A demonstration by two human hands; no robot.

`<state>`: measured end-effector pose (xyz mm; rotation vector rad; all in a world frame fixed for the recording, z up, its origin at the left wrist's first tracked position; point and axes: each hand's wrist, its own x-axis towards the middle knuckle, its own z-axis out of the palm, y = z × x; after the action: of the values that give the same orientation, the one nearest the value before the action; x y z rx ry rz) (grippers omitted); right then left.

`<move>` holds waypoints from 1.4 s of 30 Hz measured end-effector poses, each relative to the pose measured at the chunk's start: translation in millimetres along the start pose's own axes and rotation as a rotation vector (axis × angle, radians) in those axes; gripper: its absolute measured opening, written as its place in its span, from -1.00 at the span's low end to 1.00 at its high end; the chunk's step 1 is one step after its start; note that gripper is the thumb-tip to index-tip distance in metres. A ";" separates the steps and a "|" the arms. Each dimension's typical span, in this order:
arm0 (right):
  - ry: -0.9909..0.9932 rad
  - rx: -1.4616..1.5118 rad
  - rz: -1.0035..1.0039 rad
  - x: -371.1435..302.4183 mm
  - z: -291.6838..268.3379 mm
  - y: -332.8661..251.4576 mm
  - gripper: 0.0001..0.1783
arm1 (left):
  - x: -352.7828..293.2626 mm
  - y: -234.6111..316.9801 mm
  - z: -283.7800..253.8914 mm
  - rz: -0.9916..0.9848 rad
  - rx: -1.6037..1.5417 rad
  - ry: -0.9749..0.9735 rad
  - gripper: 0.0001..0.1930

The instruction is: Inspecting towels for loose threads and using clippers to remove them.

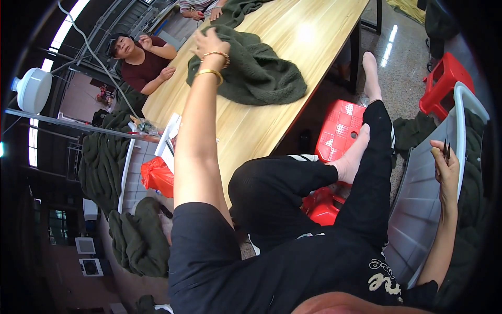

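A dark green fleece garment lies bunched on the wooden table in front of me. My left hand, with bracelets at its wrist, reaches out over the garment's left end. Its fingers look spread and slightly blurred; I cannot tell whether they touch the cloth. Far to the right, my right hand is raised by the rim of a grey plastic bin. Between its fingers it grips a small pair of dark thread snips, points upward.
The table runs away from me. A co-worker sits at its left side; another person's hands are at the far end. Green garments fill the bin at right. Red plastic stools stand beneath my feet; a red bag hangs at left.
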<state>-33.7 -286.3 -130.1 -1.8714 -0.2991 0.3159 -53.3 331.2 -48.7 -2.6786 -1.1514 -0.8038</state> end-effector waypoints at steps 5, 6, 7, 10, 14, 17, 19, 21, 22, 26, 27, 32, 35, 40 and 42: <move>0.034 -0.024 -0.005 1.9 3.9 9.8 -0.67 | -51.3 40.6 39.5 0.285 -0.100 0.066 -0.39; 0.042 -0.056 0.029 3.0 4.5 10.5 -0.67 | -62.0 52.5 43.2 0.350 -0.126 0.062 -0.41; 0.043 -0.063 0.030 4.3 5.0 11.6 -0.67 | -73.9 62.9 45.4 0.422 -0.175 0.064 -0.42; 0.052 0.024 0.090 14.0 8.7 16.5 -0.64 | -111.0 87.1 49.7 0.631 -0.275 0.057 -0.43; 0.069 -0.017 0.098 26.5 5.7 23.0 -0.62 | -168.3 117.5 51.7 0.734 -0.560 -0.023 -0.46; 0.195 -0.120 0.089 -3.8 -34.2 5.6 -0.61 | -219.7 175.7 37.1 1.000 -0.798 -0.200 -0.44; 0.151 -0.176 0.059 10.7 -17.0 21.7 -0.62 | -245.7 152.9 25.8 1.189 -0.684 -0.278 -0.43; 0.152 -0.146 -0.033 12.5 4.5 16.1 -0.62 | -262.5 143.0 20.5 1.358 -0.643 -0.312 -0.43; 0.106 -0.071 -0.106 18.0 18.9 18.5 -0.60 | -271.3 129.1 24.8 1.361 -0.704 -0.348 -0.40; 0.050 -0.034 0.011 11.9 32.3 12.9 -0.59 | -305.9 112.6 40.7 1.470 -0.448 -0.517 -0.36; 0.046 0.076 -0.053 7.4 25.6 28.3 -0.59 | -313.2 118.3 37.2 1.524 -0.404 -0.540 -0.34; 0.291 0.098 -0.149 -9.1 -7.8 23.6 -0.59 | -322.2 135.5 18.8 1.798 -0.240 -0.401 -0.26; 0.449 0.057 -0.248 -13.8 -27.9 -6.6 -0.61 | -314.7 144.1 22.3 1.688 -0.332 -0.447 -0.35; 0.593 -0.240 -0.456 -21.2 -87.4 -11.6 -0.46 | -302.6 134.8 18.7 1.497 -0.232 -0.687 -0.20; 0.662 -0.594 -0.284 -61.3 -128.4 -12.4 -0.35 | -304.0 131.4 16.7 1.490 -0.194 -0.735 -0.19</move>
<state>-45.0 -417.5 -74.7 -2.3468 -0.2050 -0.6480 -127.2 48.9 -206.2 -2.9113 1.0380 0.3624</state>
